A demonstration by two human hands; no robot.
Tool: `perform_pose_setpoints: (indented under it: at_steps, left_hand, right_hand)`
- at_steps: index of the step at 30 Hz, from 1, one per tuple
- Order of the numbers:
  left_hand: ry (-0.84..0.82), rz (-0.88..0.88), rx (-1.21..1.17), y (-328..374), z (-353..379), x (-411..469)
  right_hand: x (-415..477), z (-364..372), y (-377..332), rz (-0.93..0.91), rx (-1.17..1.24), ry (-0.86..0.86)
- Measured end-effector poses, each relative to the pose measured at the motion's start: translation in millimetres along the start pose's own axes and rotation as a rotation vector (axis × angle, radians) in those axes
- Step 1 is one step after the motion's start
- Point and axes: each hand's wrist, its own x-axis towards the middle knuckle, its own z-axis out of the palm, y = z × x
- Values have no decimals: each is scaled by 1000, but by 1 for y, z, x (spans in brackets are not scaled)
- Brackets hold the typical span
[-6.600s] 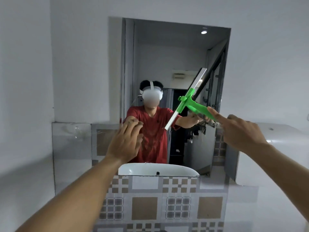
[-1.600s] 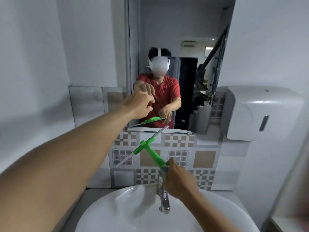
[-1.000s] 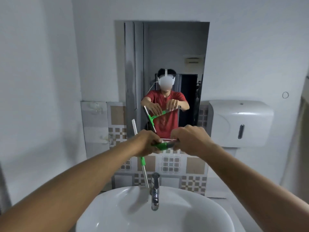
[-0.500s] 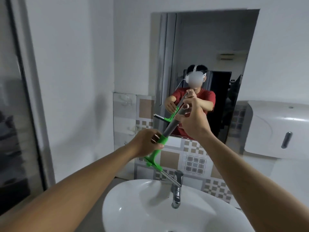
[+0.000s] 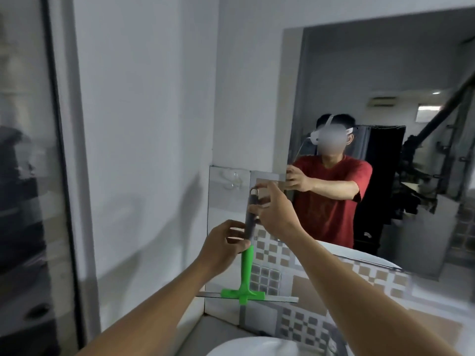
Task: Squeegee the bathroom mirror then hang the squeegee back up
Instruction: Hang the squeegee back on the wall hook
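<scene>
The green squeegee [image 5: 246,268] hangs upright, blade down and level, in front of the tiled wall left of the mirror [image 5: 385,98]. Its upper handle is grey with a small loop at the top. My left hand [image 5: 223,245] grips the handle where grey meets green. My right hand [image 5: 275,214] pinches the grey upper part just below the loop. A clear plastic hook [image 5: 231,179] sticks to the glossy tile up and to the left of the loop, a short gap away. The mirror shows a person in a red shirt with both arms raised.
A white sink [image 5: 257,346] sits at the bottom edge under the squeegee. A patterned tile band [image 5: 321,278] runs beneath the mirror. A dark glass panel [image 5: 25,176] with a frame fills the left side; a plain white wall lies between it and the tiles.
The squeegee turned from a slant over the sink to upright, blade down, and moved left toward the clear hook. Both hands kept hold of its handle; my view swung left.
</scene>
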Motion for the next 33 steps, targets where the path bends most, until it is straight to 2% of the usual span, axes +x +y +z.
perform_pose_setpoints:
  at_steps: [7, 15, 17, 33]
  left_hand:
    - [74, 4, 14, -38, -6, 42]
    - [111, 105, 3, -24, -3, 50]
    - [112, 112, -6, -63, -5, 105]
    - [159, 199, 137, -83, 11, 120]
  right_hand:
    - [40, 38, 25, 25, -17, -41]
    - [51, 37, 29, -1, -16, 7]
    - [100, 71, 57, 17, -45, 7]
    - [103, 79, 71, 2, -53, 41]
